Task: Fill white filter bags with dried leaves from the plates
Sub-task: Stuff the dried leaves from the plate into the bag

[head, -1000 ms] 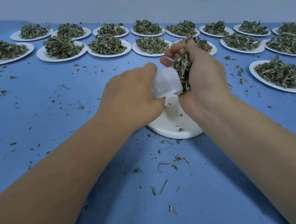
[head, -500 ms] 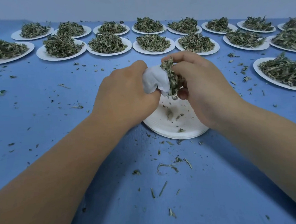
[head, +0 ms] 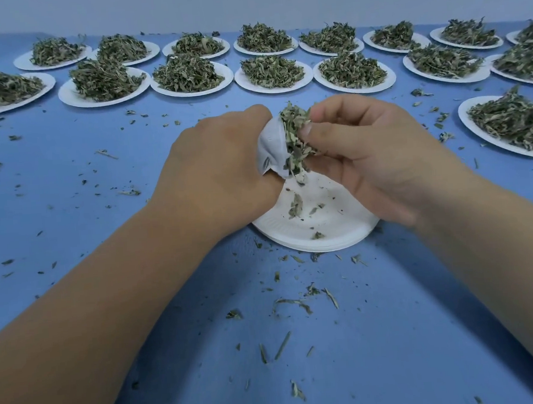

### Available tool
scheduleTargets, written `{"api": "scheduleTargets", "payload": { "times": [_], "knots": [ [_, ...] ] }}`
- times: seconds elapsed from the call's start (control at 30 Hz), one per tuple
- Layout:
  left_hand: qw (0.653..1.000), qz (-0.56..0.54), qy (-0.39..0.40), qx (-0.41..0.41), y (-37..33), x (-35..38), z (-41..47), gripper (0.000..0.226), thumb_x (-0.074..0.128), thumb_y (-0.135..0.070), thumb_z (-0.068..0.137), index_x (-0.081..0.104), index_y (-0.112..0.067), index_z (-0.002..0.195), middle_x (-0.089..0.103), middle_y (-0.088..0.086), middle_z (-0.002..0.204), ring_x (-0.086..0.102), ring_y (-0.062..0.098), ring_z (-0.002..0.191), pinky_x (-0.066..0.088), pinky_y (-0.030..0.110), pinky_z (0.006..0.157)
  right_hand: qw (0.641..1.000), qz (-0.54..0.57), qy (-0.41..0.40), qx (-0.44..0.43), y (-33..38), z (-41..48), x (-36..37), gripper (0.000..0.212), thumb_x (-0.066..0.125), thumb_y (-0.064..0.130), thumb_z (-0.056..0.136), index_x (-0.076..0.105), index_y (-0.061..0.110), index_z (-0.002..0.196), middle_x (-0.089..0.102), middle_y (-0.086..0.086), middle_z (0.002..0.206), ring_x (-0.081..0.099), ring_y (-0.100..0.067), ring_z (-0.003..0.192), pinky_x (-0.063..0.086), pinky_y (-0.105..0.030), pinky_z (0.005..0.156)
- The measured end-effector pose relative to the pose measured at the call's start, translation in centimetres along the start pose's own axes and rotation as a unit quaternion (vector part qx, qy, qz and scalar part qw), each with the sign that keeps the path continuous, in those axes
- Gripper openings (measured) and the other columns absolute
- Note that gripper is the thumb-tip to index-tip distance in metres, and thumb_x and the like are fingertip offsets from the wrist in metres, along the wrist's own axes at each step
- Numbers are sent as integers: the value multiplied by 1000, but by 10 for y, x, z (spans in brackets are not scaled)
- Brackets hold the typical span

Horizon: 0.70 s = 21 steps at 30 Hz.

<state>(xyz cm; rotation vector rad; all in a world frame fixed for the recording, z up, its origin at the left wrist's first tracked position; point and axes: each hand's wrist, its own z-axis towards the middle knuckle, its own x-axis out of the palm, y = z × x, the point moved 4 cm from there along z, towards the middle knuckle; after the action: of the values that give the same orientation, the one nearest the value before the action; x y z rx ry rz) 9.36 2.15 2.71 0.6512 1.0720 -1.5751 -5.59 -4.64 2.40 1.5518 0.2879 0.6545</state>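
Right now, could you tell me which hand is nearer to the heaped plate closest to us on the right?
Right. The right hand, pinching leaves, is left of that plate, apart from it; the left hand grips the filter bag farther left.

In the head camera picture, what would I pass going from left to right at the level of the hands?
left hand → white filter bag → bunch of dried leaves → right hand → plate of leaves near the right edge
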Motion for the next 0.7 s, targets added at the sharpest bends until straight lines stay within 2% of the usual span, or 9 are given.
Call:
{"api": "scheduleTargets", "payload": {
  "times": [0.1,0.17,0.2,0.3,0.4,0.43,0.53,0.63,0.7],
  "knots": [
    [1000,-13,-10,1,1,0,-1,26,64,-33,71,41,-24,76,46,-5,61,47,17,59,29,31,51,982,-177,-11,-65,6,-4,-1,14,76,3,86,72,15,81,72,3,71,68,-12,65,56,-26,61],
    [1000,-18,-13,-3,1,1,-1,28,67,-29,69,41,-23,75,45,-5,59,46,16,56,25,31,50,958,-271,-20,-94,7,-7,1,12,81,10,83,77,21,81,76,-2,76,67,-28,68,55,-41,63],
    [1000,-19,-12,-3,0,2,-1,27,66,-31,68,41,-23,75,45,-5,59,46,17,56,26,31,49,953,-285,-22,-98,7,-8,1,11,81,11,83,79,22,81,75,-4,75,63,-31,65,54,-41,61],
    [1000,-19,-8,-2,-5,5,0,24,59,-37,64,50,-23,82,50,-6,61,50,17,58,37,33,49,945,-311,-31,-100,7,-9,2,17,78,16,82,79,32,78,65,-1,61,47,-19,55,43,-30,51],
    [1000,-10,-8,-7,-4,7,1,25,57,-37,65,51,-23,85,52,-6,62,51,18,59,40,34,50,941,-325,-13,-89,10,-10,7,14,75,19,81,79,32,78,72,-3,75,59,-27,61,55,-45,63],
    [1000,-12,-7,-10,-3,7,1,24,59,-35,66,51,-22,85,53,-4,63,52,21,60,42,36,51,943,-325,-3,-75,11,-9,7,12,73,22,79,79,33,79,74,3,79,65,-19,64,57,-46,70],
    [1000,-17,-9,-16,1,6,1,24,59,-33,68,50,-21,87,54,-2,66,52,27,64,44,39,54,946,-321,38,-16,10,-6,1,22,67,36,68,79,41,86,73,19,88,72,-7,76,57,-43,83],
    [1000,0,-4,-20,0,5,2,28,51,-36,64,48,-20,88,52,-2,66,50,23,62,43,38,53,922,-371,100,-38,8,-12,2,32,83,48,70,74,46,101,72,16,101,73,-7,86,57,-28,83],
    [1000,2,-1,-23,-1,5,2,31,50,-36,64,50,-20,90,53,-2,67,51,23,63,47,41,55,921,-373,88,-76,7,-13,1,30,88,39,76,70,49,99,72,13,104,73,-7,87,58,-23,82]
  ]
}}
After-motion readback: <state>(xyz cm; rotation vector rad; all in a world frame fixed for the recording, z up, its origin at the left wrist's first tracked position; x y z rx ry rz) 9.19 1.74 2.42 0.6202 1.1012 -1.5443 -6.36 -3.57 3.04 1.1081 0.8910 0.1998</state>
